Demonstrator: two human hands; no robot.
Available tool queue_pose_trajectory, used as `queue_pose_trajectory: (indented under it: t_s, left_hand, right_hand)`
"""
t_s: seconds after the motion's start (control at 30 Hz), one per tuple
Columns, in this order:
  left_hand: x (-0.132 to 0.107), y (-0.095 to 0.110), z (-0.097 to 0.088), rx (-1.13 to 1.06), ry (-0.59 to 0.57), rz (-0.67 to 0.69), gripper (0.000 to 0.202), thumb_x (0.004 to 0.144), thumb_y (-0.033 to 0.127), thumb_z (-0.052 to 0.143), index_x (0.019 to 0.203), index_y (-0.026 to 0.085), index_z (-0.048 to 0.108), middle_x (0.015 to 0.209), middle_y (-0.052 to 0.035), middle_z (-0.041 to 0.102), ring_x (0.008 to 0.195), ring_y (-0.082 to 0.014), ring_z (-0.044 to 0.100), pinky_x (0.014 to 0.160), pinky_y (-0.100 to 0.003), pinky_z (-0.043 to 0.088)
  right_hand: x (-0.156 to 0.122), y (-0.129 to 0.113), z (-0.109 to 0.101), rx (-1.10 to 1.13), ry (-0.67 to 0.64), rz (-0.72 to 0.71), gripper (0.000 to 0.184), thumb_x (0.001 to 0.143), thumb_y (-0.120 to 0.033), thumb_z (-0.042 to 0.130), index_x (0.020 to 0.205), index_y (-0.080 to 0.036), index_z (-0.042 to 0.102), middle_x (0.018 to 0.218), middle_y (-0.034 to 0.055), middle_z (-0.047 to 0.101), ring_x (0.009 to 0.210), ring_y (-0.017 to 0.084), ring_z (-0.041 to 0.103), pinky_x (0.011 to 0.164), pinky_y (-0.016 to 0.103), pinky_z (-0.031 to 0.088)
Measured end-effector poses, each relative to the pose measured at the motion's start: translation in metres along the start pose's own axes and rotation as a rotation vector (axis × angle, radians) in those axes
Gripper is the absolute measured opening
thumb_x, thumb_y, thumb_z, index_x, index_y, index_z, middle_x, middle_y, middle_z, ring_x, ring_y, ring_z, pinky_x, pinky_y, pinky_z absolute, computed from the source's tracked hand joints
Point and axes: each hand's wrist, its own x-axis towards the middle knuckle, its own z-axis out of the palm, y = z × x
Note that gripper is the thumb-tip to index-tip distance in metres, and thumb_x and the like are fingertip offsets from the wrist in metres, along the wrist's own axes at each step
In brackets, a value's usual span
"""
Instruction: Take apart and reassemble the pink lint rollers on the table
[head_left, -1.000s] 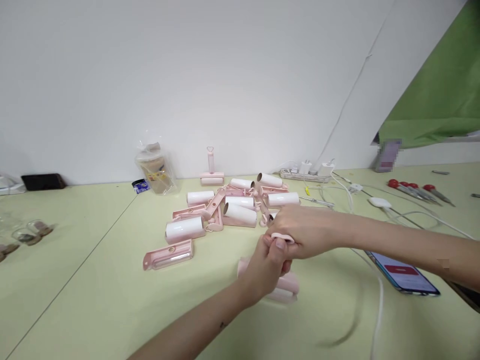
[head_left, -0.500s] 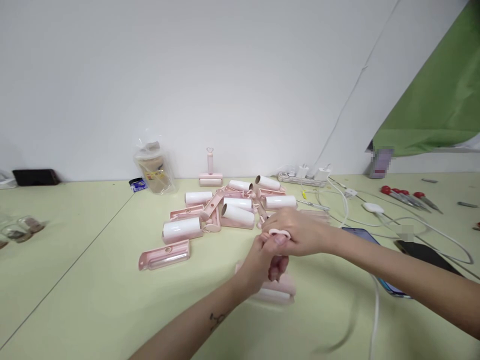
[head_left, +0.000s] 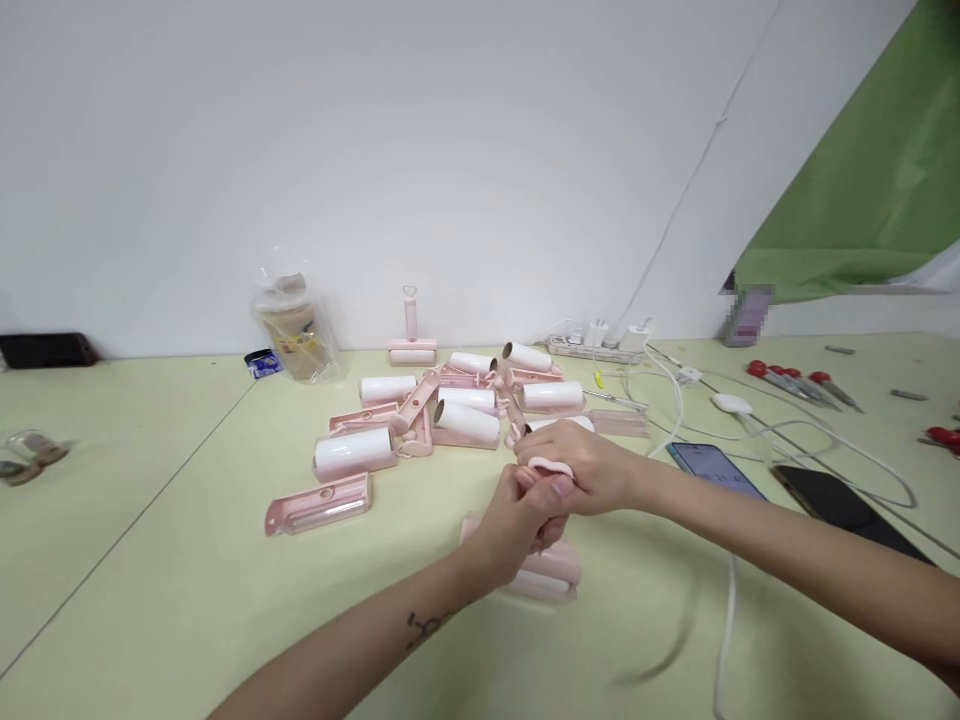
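My left hand (head_left: 514,520) and my right hand (head_left: 581,462) are closed together around the handle of a pink lint roller (head_left: 551,572). Its handle is mostly hidden by my fingers, and the pale pink loop (head_left: 551,466) at its end pokes out on top. Below my hands the roller's head hangs partly visible, showing a white roll in a pink cover. Just beyond lie several white paper rolls (head_left: 354,452) heaped with pink lint roller parts. One pink case with a clear cover (head_left: 319,503) lies at the near left of the heap.
An assembled lint roller (head_left: 412,350) stands against the wall near a bagged cup (head_left: 298,335). To the right are a power strip (head_left: 592,348), white cables (head_left: 726,620), a lit phone (head_left: 716,470), a dark phone (head_left: 847,512) and several red-ended tools (head_left: 802,382).
The view has shifted slightly, so the table items sit a little further left. Both hands remain clasped on the lint roller, with my left fingers a little more tucked in.
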Motion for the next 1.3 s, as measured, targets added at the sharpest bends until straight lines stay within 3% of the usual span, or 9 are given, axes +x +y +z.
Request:
queue_pose_trajectory:
  t_s: [0.17, 0.33, 0.5, 0.63, 0.73, 0.9, 1.03, 1.17, 1.3]
  left_hand:
    - [-0.002, -0.002, -0.002, -0.003, -0.007, -0.014, 0.048, 0.063, 0.056, 0.054, 0.039, 0.019, 0.033, 0.033, 0.0086, 0.028, 0.029, -0.0026, 0.02, 0.031, -0.019, 0.013]
    - [-0.003, -0.012, -0.01, -0.02, -0.008, 0.005, 0.061, 0.057, 0.078, 0.037, 0.053, 0.018, 0.045, 0.042, 0.0044, 0.039, 0.031, -0.0059, 0.029, 0.031, -0.02, 0.018]
    - [-0.012, -0.017, -0.015, -0.011, 0.008, 0.062, 0.065, 0.065, 0.077, 0.028, 0.063, 0.016, 0.05, 0.056, -0.0006, 0.046, 0.046, -0.0104, 0.039, 0.045, -0.025, 0.031]
    - [-0.033, -0.007, -0.011, 0.08, -0.026, 0.064, 0.044, 0.071, 0.057, 0.05, 0.084, 0.015, 0.053, 0.073, -0.0017, 0.05, 0.067, -0.0144, 0.043, 0.064, -0.027, 0.035]
    - [-0.046, 0.0, -0.004, 0.323, 0.017, 0.033, 0.027, 0.084, 0.039, 0.046, 0.102, 0.019, 0.047, 0.09, -0.0036, 0.05, 0.081, -0.0163, 0.045, 0.074, -0.029, 0.035]
    - [-0.039, 0.003, 0.009, 0.409, 0.15, 0.034, 0.026, 0.073, 0.036, 0.06, 0.076, 0.02, 0.04, 0.075, 0.0014, 0.045, 0.071, -0.0142, 0.044, 0.063, -0.026, 0.036]
    - [-0.026, 0.005, 0.013, 0.282, -0.054, -0.037, 0.021, 0.073, 0.033, 0.056, 0.073, 0.02, 0.039, 0.069, 0.003, 0.041, 0.065, -0.0119, 0.042, 0.055, -0.023, 0.034]
    - [-0.023, 0.007, 0.008, 0.33, -0.236, -0.121, 0.018, 0.071, 0.027, 0.053, 0.064, 0.02, 0.037, 0.058, 0.0062, 0.031, 0.053, -0.0093, 0.034, 0.048, -0.022, 0.029]
    - [-0.025, 0.009, -0.001, 0.33, -0.368, 0.028, 0.017, 0.062, 0.026, 0.058, 0.075, 0.021, 0.048, 0.075, 0.0001, 0.045, 0.074, -0.0168, 0.047, 0.068, -0.03, 0.041]
  right_hand:
    - [-0.002, 0.002, 0.002, 0.032, 0.015, 0.051, 0.034, 0.09, -0.033, 0.027, 0.058, -0.021, 0.028, 0.052, -0.0025, 0.037, 0.047, 0.011, 0.034, 0.045, 0.023, 0.025]
    - [-0.003, 0.004, 0.002, 0.06, 0.028, 0.161, 0.046, 0.091, -0.048, 0.021, 0.055, -0.02, 0.027, 0.052, -0.0035, 0.035, 0.046, 0.01, 0.032, 0.045, 0.023, 0.023]
    - [-0.01, -0.008, 0.003, 0.135, 0.148, 0.344, 0.056, 0.081, -0.069, 0.018, 0.07, -0.02, 0.041, 0.068, -0.0001, 0.045, 0.059, 0.013, 0.044, 0.053, 0.024, 0.037]
    - [-0.024, -0.028, 0.003, 0.359, 0.257, 0.539, 0.048, 0.083, -0.064, 0.027, 0.101, -0.023, 0.046, 0.1, 0.0062, 0.049, 0.09, 0.02, 0.051, 0.077, 0.032, 0.044]
    - [-0.037, -0.041, 0.002, 0.386, 0.305, 0.568, 0.041, 0.081, -0.056, 0.045, 0.109, -0.026, 0.043, 0.109, 0.0069, 0.046, 0.104, 0.023, 0.046, 0.088, 0.036, 0.039]
    - [-0.048, -0.055, 0.001, 0.359, 0.33, 0.606, 0.036, 0.074, -0.028, 0.064, 0.106, -0.028, 0.047, 0.109, 0.0047, 0.049, 0.11, 0.023, 0.043, 0.089, 0.034, 0.04]
    - [-0.047, -0.057, 0.004, 0.39, 0.345, 0.534, 0.013, 0.084, -0.021, 0.052, 0.095, -0.025, 0.057, 0.098, 0.0049, 0.053, 0.097, 0.018, 0.051, 0.084, 0.031, 0.043]
    - [-0.046, -0.053, 0.008, 0.499, 0.282, 0.492, 0.015, 0.086, -0.024, 0.051, 0.099, -0.023, 0.059, 0.108, 0.0076, 0.05, 0.101, 0.018, 0.049, 0.082, 0.03, 0.044]
    - [-0.041, -0.048, 0.01, 0.612, 0.187, 0.408, 0.021, 0.088, -0.029, 0.049, 0.104, -0.022, 0.06, 0.113, 0.0094, 0.05, 0.105, 0.018, 0.049, 0.084, 0.031, 0.044]
